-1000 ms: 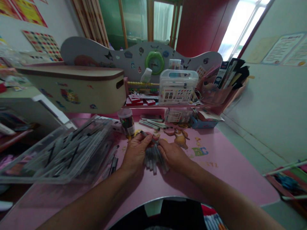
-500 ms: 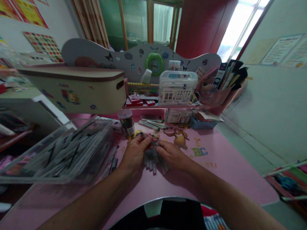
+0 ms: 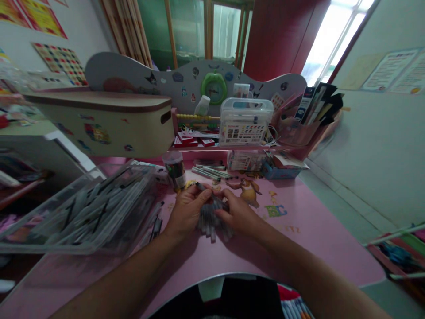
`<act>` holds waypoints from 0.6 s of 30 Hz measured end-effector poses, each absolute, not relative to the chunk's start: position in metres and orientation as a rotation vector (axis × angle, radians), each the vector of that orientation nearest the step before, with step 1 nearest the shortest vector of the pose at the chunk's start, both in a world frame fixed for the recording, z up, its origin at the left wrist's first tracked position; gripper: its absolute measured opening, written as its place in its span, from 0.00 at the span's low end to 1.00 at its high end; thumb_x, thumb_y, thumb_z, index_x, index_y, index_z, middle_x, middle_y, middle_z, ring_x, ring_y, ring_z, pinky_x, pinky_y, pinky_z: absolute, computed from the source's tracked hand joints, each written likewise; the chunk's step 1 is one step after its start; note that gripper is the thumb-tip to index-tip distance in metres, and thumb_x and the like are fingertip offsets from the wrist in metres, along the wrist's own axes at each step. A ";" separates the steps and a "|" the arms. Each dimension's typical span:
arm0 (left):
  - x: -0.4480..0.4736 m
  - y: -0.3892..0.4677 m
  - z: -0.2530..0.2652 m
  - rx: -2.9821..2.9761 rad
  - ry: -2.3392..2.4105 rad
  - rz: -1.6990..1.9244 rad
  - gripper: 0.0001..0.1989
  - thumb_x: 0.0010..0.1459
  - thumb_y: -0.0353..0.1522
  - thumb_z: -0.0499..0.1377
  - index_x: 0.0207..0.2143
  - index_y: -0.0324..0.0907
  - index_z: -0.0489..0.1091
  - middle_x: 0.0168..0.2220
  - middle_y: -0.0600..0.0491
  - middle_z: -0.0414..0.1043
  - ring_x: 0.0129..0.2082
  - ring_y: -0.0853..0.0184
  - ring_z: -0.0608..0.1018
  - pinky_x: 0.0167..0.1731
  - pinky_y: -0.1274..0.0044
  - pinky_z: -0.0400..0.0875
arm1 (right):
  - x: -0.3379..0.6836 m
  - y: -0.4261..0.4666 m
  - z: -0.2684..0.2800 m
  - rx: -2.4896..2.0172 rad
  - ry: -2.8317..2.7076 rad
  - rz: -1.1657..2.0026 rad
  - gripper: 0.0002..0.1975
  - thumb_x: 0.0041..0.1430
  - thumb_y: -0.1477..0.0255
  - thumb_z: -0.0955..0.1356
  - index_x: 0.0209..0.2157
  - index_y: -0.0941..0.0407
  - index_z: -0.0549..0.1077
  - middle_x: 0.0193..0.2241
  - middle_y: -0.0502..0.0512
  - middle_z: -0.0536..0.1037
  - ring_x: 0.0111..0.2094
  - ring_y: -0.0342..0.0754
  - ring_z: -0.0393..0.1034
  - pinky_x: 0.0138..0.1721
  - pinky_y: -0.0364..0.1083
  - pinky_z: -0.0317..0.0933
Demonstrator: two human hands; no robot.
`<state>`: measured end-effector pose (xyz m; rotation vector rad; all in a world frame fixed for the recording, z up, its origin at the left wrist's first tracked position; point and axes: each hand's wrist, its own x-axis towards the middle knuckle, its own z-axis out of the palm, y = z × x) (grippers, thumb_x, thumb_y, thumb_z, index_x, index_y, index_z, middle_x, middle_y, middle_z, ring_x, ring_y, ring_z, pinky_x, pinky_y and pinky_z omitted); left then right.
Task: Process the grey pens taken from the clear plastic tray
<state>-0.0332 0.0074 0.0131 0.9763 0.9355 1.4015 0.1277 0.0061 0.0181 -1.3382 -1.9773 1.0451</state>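
Near the middle of the pink desk my left hand (image 3: 186, 207) and my right hand (image 3: 239, 212) are closed close together. Between their fingers lies a dark-tipped pen (image 3: 217, 200), tilted down to the right. My left thumb presses near its upper end, while my right thumb and fingers pinch its lower part. Several grey, see-through pens (image 3: 209, 227) fan out in a loose bundle just under both hands, their ends pointing towards me. Blur and my fingers hide how much of this bundle either hand holds.
To the left stands a clear plastic bin (image 3: 83, 248) full of pens, with loose pens (image 3: 156, 228) beside it. Behind my hands are a pen cup (image 3: 175, 170), a row of pens (image 3: 209, 172) and a blue box (image 3: 282, 170). A shelf holds a clear marker case (image 3: 246, 122).
My right hand has shifted slightly, and the pen between the hands now shows more clearly, slanting across them. The bundle below stays nearly in place.
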 end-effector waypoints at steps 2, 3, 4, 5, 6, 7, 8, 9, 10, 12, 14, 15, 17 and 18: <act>-0.028 0.007 0.012 0.927 0.957 1.454 0.11 0.48 0.37 0.71 0.31 0.40 0.78 0.30 0.52 0.79 0.29 0.69 0.78 0.32 0.79 0.72 | 0.123 0.003 0.019 -1.543 -2.080 0.719 0.16 0.60 0.73 0.68 0.50 0.56 0.65 0.36 0.58 0.79 0.38 0.54 0.75 0.40 0.49 0.63; -0.026 0.007 0.011 0.900 0.960 1.473 0.12 0.47 0.37 0.72 0.32 0.40 0.78 0.30 0.52 0.80 0.29 0.69 0.78 0.33 0.79 0.73 | 0.121 0.002 0.019 -1.636 -2.130 0.588 0.16 0.63 0.72 0.66 0.52 0.57 0.65 0.36 0.60 0.80 0.37 0.56 0.76 0.40 0.50 0.63; -0.025 0.007 0.011 0.878 0.964 1.486 0.13 0.47 0.38 0.72 0.32 0.40 0.78 0.31 0.52 0.80 0.30 0.68 0.79 0.33 0.79 0.73 | 0.119 0.001 0.019 -1.708 -2.165 0.502 0.16 0.65 0.70 0.64 0.53 0.57 0.64 0.35 0.62 0.80 0.36 0.58 0.77 0.39 0.51 0.63; -0.023 0.007 0.012 0.855 0.970 1.493 0.13 0.46 0.38 0.72 0.32 0.40 0.78 0.31 0.51 0.80 0.30 0.68 0.79 0.33 0.79 0.73 | 0.118 0.000 0.018 -1.758 -2.189 0.435 0.16 0.67 0.69 0.63 0.54 0.58 0.64 0.35 0.64 0.80 0.36 0.59 0.78 0.38 0.52 0.64; -0.022 0.006 0.012 0.828 0.980 1.497 0.14 0.46 0.38 0.73 0.32 0.39 0.78 0.31 0.51 0.80 0.30 0.68 0.79 0.32 0.79 0.73 | 0.117 0.000 0.017 -1.787 -2.208 0.383 0.17 0.68 0.68 0.62 0.55 0.58 0.64 0.35 0.66 0.80 0.36 0.61 0.78 0.38 0.52 0.64; -0.022 0.005 0.014 0.797 0.991 1.497 0.15 0.45 0.38 0.73 0.32 0.39 0.78 0.31 0.51 0.80 0.29 0.69 0.79 0.31 0.80 0.73 | 0.117 0.000 0.015 -1.796 -2.224 0.350 0.17 0.69 0.67 0.61 0.56 0.59 0.63 0.35 0.67 0.80 0.37 0.62 0.78 0.37 0.53 0.64; -0.021 0.004 0.015 0.767 1.000 1.495 0.15 0.45 0.39 0.73 0.31 0.38 0.77 0.31 0.51 0.80 0.28 0.69 0.79 0.30 0.80 0.73 | 0.116 0.000 0.014 -1.791 -2.239 0.329 0.18 0.69 0.67 0.61 0.56 0.59 0.63 0.36 0.67 0.80 0.37 0.63 0.78 0.38 0.54 0.64; -0.021 0.004 0.017 0.742 1.010 1.493 0.16 0.44 0.39 0.73 0.31 0.38 0.77 0.31 0.51 0.80 0.27 0.70 0.78 0.29 0.81 0.72 | 0.116 0.000 0.012 -1.781 -2.249 0.314 0.18 0.69 0.67 0.61 0.57 0.58 0.62 0.36 0.67 0.80 0.38 0.63 0.78 0.38 0.54 0.64; -0.021 0.003 0.019 0.724 1.019 1.490 0.16 0.43 0.39 0.73 0.30 0.38 0.77 0.30 0.51 0.80 0.26 0.71 0.78 0.28 0.81 0.72 | 0.116 0.000 0.011 -1.773 -2.251 0.305 0.18 0.69 0.67 0.61 0.57 0.58 0.62 0.36 0.67 0.80 0.38 0.63 0.78 0.38 0.54 0.64; -0.021 0.002 0.022 0.712 1.034 1.483 0.16 0.43 0.39 0.74 0.30 0.37 0.77 0.30 0.51 0.79 0.26 0.71 0.78 0.27 0.82 0.72 | 0.115 0.000 0.010 -1.762 -2.238 0.303 0.18 0.69 0.67 0.60 0.58 0.58 0.61 0.36 0.66 0.80 0.38 0.62 0.78 0.38 0.54 0.64; -0.023 0.002 0.023 0.730 1.044 1.477 0.16 0.43 0.39 0.73 0.30 0.37 0.78 0.30 0.51 0.79 0.27 0.70 0.78 0.26 0.82 0.71 | 0.116 -0.001 0.011 -1.729 -2.201 0.326 0.17 0.68 0.69 0.60 0.56 0.58 0.63 0.36 0.65 0.80 0.37 0.60 0.77 0.38 0.53 0.64; -0.024 0.003 0.022 0.752 1.045 1.472 0.16 0.44 0.39 0.73 0.30 0.37 0.78 0.30 0.51 0.79 0.28 0.70 0.78 0.26 0.82 0.71 | 0.117 -0.002 0.012 -1.680 -2.186 0.365 0.16 0.67 0.70 0.61 0.54 0.59 0.64 0.36 0.64 0.79 0.36 0.59 0.76 0.38 0.52 0.63; -0.028 0.005 0.021 0.819 1.042 1.466 0.14 0.46 0.39 0.72 0.30 0.37 0.78 0.31 0.50 0.79 0.27 0.70 0.78 0.26 0.82 0.71 | 0.120 -0.001 0.015 -1.496 -2.152 0.531 0.12 0.63 0.72 0.63 0.47 0.58 0.67 0.34 0.60 0.78 0.35 0.54 0.74 0.38 0.49 0.62; -0.030 0.006 0.020 0.863 1.038 1.463 0.14 0.47 0.39 0.71 0.30 0.38 0.78 0.30 0.50 0.79 0.27 0.70 0.77 0.27 0.81 0.71 | 0.122 0.000 0.016 -1.374 -2.118 0.679 0.08 0.62 0.72 0.62 0.43 0.57 0.69 0.32 0.57 0.76 0.33 0.51 0.72 0.36 0.47 0.61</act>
